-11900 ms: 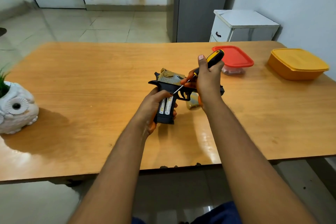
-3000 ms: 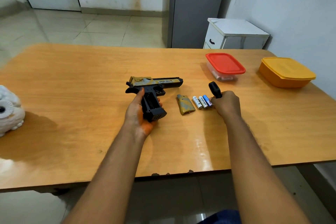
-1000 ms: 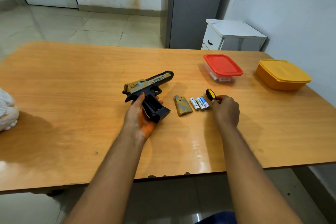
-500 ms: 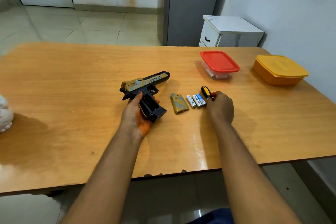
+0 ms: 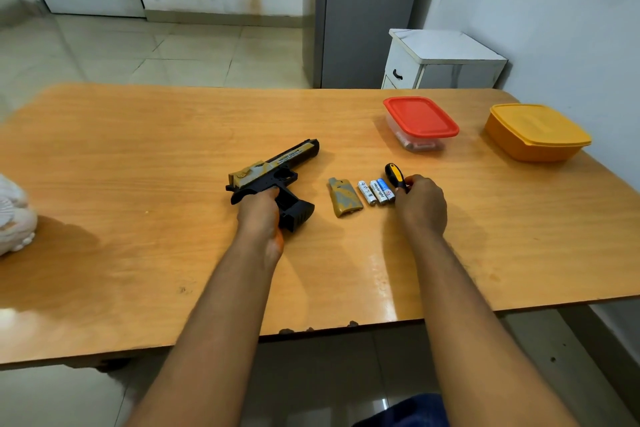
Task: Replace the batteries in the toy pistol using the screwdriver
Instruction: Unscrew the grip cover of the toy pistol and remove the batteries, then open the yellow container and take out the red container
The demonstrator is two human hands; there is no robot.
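The left hand (image 5: 261,215) gripped the toy pistol (image 5: 273,177) by its handle on the wooden worktop (image 5: 138,156), while the right hand (image 5: 420,204) held the screwdriver (image 5: 394,175) just beside three batteries (image 5: 376,191) and the loose cover (image 5: 343,197) lying between both hands.

Readable print only on the three batteries (image 5: 376,191) lying side by side on the surface (image 5: 138,156): "Heybright" along the middle battery (image 5: 379,191), running lengthwise down its white casing. Faint grey marks on the left battery (image 5: 367,193), too small to make out. A small round red-and-white mark on the blue-topped right battery (image 5: 386,188), not legible. A line of dark lettering along the tan slide of the toy pistol (image 5: 273,177), too blurred to read.
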